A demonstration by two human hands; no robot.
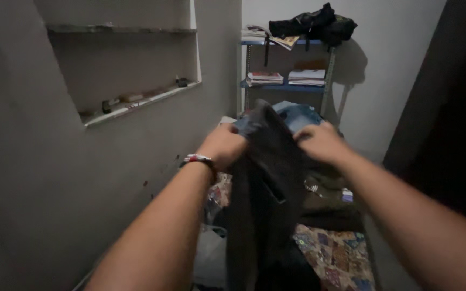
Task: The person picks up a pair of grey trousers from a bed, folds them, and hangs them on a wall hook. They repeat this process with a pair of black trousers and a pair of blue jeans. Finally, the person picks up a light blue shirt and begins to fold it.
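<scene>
Both the left hand [223, 146] and right hand [322, 142] clench a dark garment [265, 199] whose hanging end could snag the cluttered patchwork bedcover [335, 253].

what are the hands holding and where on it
Both the left hand and the right hand grip a dark grey garment by its top edge; it hangs down between them.

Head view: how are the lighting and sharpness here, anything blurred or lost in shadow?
Head view: dim and grainy; the left hand, right hand and the dark garment they grip are motion-soft; the right edge is near black; the metal shelf on the brighter back wall casts a shadow.
</scene>
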